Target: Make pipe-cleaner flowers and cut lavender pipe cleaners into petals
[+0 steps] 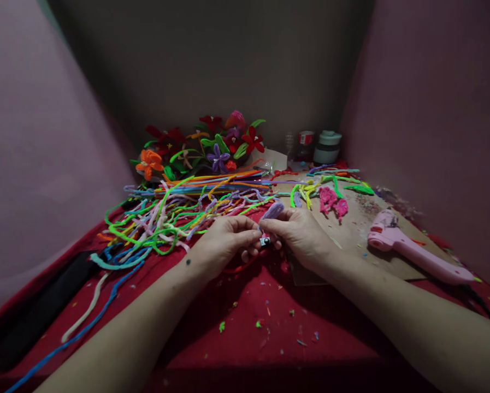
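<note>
My left hand point(232, 236) and my right hand point(300, 229) meet over the front of the table, fingertips close together. Between them a folded purple pipe cleaner piece point(273, 210), shaped like a petal, points up. My right thumb and fingers pinch its lower part. The left hand's fingers are closed at its base, where the grip is partly hidden. Just below the fingertips shows a small white and black item point(265, 240), too small to name. A heap of loose pipe cleaners point(163, 218) in many colours lies left of my left hand.
A pink glue gun point(417, 251) lies on a cardboard sheet point(318, 267) at right, near pink pipe cleaner pieces point(330, 202). Pipe cleaner flowers point(218, 158) stand at the back. Behind the board are a jar point(305, 146) and a lidded cup point(327, 147). Scraps dot the red cloth point(245, 338).
</note>
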Tool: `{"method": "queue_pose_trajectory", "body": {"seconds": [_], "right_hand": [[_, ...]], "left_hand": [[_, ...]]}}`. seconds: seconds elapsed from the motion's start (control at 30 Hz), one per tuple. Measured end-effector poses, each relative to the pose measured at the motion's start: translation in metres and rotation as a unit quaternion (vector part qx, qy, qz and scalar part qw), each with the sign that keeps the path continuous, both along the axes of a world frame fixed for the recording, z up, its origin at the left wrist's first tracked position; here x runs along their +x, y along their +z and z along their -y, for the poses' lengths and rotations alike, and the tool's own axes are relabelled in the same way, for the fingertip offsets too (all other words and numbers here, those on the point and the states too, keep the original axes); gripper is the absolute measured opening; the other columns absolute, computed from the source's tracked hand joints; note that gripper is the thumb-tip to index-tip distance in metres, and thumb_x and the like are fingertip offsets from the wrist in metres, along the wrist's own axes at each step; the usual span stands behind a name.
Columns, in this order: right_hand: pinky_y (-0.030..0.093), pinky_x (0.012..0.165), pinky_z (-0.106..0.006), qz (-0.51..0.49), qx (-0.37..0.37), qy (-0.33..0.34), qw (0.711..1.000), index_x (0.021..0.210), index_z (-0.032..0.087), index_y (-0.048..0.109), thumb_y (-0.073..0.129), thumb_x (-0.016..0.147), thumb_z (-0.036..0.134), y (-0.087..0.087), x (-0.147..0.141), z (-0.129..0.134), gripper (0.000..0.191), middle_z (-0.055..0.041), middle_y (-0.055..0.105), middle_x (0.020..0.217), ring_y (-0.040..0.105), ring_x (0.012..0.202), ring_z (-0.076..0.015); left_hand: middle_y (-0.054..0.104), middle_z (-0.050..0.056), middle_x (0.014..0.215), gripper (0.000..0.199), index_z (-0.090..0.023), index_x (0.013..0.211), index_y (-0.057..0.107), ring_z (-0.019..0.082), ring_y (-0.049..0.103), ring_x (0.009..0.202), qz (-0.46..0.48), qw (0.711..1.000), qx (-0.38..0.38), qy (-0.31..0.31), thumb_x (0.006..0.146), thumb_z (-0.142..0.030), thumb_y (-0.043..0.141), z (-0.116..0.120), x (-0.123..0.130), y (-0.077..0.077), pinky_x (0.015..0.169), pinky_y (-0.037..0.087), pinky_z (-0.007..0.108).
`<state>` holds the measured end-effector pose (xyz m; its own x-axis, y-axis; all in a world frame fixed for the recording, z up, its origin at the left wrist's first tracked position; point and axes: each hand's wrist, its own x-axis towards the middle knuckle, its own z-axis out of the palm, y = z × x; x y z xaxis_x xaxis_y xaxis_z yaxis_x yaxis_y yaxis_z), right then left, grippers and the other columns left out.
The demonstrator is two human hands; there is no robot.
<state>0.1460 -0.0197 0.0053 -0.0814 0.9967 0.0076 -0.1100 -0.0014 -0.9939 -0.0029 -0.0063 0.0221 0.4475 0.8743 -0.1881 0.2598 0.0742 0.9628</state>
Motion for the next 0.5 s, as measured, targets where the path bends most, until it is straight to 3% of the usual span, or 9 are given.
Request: {"method": "queue_pose_trajectory", "body": {"seconds": [0.07,0.13,0.23,0.3,0.33,0.43,0.5], "right_hand": [[0.025,0.035,-0.020,0.017,-0.006,-0.016,1.000,0.058,0.017,0.051,0.057,0.067,0.023,-0.001,-0.001,0.000,0.013,0.0053,0.047,0.043,0.038,0.035,-0.0059],[0.026,0.035,-0.020,0.030,0.005,-0.034,0.999,0.057,0.017,0.050,0.056,0.067,0.024,-0.002,-0.002,0.000,0.014,0.0052,0.047,0.042,0.038,0.035,-0.0061],[0.032,0.039,-0.020,0.007,0.030,-0.044,0.999,0.056,0.016,0.050,0.056,0.067,0.022,-0.005,-0.004,-0.002,0.013,0.0040,0.050,0.045,0.043,0.039,-0.0069],[0.035,0.041,-0.021,-0.048,0.009,-0.038,0.998,0.056,0.015,0.051,0.056,0.065,0.021,-0.007,-0.005,-0.003,0.012,0.0029,0.051,0.045,0.045,0.040,-0.0076],[0.036,0.041,-0.020,-0.079,-0.011,-0.035,0.996,0.055,0.015,0.051,0.056,0.064,0.020,-0.007,-0.006,-0.004,0.012,0.0023,0.052,0.046,0.046,0.041,-0.0077],[0.036,0.039,-0.019,-0.157,-0.064,-0.037,0.985,0.052,0.014,0.050,0.059,0.061,0.018,-0.005,-0.008,-0.005,0.013,0.0009,0.052,0.046,0.048,0.042,-0.0076],[0.036,0.038,-0.018,-0.185,-0.075,-0.037,0.979,0.053,0.014,0.050,0.061,0.059,0.017,-0.005,-0.008,-0.005,0.013,0.0006,0.052,0.047,0.048,0.042,-0.0074]], "left_hand": [[0.057,0.000,0.056,0.017,-0.014,0.071,0.056,0.009,0.049,0.046,-0.093,0.990,0.106,0.004,0.076,-0.030,0.052,0.001,0.002,-0.001,0.045,0.036,0.019],[0.058,0.001,0.056,0.021,-0.015,0.070,0.057,0.010,0.051,0.049,-0.199,0.944,0.265,0.008,0.080,-0.030,0.047,0.002,0.003,-0.006,0.049,0.037,0.021],[0.060,0.002,0.060,0.021,-0.016,0.073,0.058,0.013,0.053,0.054,-0.342,0.801,0.491,0.020,0.082,-0.026,0.041,0.002,0.002,-0.015,0.051,0.034,0.023],[0.059,0.003,0.060,0.023,-0.015,0.073,0.056,0.014,0.053,0.053,-0.393,0.713,0.581,0.011,0.084,-0.023,0.038,0.004,0.001,-0.019,0.049,0.032,0.024],[0.058,0.003,0.059,0.024,-0.015,0.072,0.055,0.014,0.053,0.052,-0.404,0.682,0.610,0.004,0.084,-0.022,0.037,0.005,0.001,-0.020,0.048,0.032,0.024],[0.056,0.003,0.057,0.024,-0.014,0.069,0.054,0.015,0.052,0.051,-0.418,0.631,0.654,-0.008,0.084,-0.017,0.036,0.008,0.003,-0.019,0.048,0.032,0.025],[0.057,0.004,0.059,0.024,-0.014,0.070,0.055,0.015,0.052,0.053,-0.418,0.637,0.647,-0.011,0.084,-0.017,0.036,0.009,0.003,-0.017,0.050,0.033,0.025]]}}
